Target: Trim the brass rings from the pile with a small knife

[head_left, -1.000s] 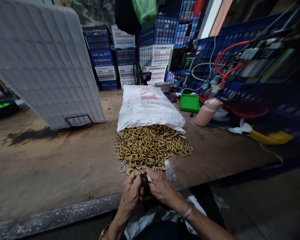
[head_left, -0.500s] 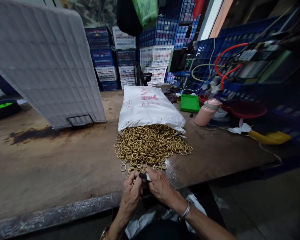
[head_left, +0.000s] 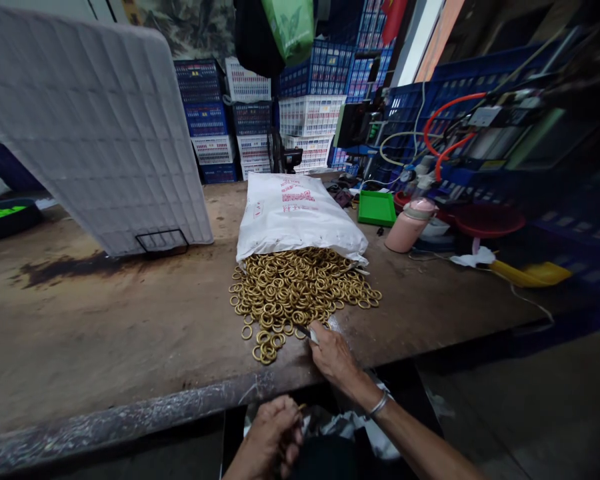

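A heap of brass-coloured rings (head_left: 300, 283) spills from the mouth of a white woven sack (head_left: 300, 213) onto the worktable. My right hand (head_left: 334, 353) is closed around a slim dark tool (head_left: 303, 329) with a white part at the grip; its exact kind is unclear. The tool's tip points at the near edge of the heap. Below the table edge, over my lap, my left hand (head_left: 275, 430) has its fingers curled. A small gold-coloured sliver, like a ring's edge, shows at its fingertips, mostly hidden. A few loose rings (head_left: 266, 350) lie apart near the front.
A white quilted panel (head_left: 105, 133) stands upright on the wooden table (head_left: 130, 333) at left. Toward the right are a green tray (head_left: 377, 209), a pink bottle (head_left: 410, 225), a red dish (head_left: 487, 220) and a yellow scoop (head_left: 533, 273). Stacked crates (head_left: 313, 115) line the back.
My hands were together at the table's front edge with the dark tool between them. The left has dropped toward my lap; the right has shifted slightly right, tool now at the rings.
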Demonstrator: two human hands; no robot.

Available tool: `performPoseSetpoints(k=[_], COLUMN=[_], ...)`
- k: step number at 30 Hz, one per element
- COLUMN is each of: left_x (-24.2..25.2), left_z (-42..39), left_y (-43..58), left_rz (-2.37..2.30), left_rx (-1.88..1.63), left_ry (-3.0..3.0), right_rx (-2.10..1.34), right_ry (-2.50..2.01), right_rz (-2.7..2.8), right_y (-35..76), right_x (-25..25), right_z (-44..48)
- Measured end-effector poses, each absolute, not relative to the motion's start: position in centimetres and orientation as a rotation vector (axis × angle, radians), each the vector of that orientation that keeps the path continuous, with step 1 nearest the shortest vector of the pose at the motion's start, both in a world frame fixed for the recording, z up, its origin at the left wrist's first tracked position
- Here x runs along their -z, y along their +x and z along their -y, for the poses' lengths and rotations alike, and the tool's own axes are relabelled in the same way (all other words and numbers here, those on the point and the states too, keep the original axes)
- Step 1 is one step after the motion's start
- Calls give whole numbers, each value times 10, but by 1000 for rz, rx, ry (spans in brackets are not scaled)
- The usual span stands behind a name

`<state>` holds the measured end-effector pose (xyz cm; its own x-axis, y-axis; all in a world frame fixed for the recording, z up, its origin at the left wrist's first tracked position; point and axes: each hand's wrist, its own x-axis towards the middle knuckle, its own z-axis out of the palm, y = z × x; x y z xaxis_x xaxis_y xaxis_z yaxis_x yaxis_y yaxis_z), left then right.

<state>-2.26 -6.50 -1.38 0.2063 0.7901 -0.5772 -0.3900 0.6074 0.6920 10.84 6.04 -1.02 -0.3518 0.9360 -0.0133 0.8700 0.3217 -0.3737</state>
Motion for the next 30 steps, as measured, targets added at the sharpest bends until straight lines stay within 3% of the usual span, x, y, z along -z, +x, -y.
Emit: performPoseSetpoints(k=[8, 30], left_x=[69, 100], left_z=[58, 50], left_y=[-24, -12], left_rz=[-1243, -1384], left_rx=[-1066, -1086], left_ry=[-287, 266], right_rx=[-397, -401], right_ry=[-1639, -1565], right_rz=[2387, 2432], right_y=[101, 107], right_x=[8, 13], right_z=[-56, -53])
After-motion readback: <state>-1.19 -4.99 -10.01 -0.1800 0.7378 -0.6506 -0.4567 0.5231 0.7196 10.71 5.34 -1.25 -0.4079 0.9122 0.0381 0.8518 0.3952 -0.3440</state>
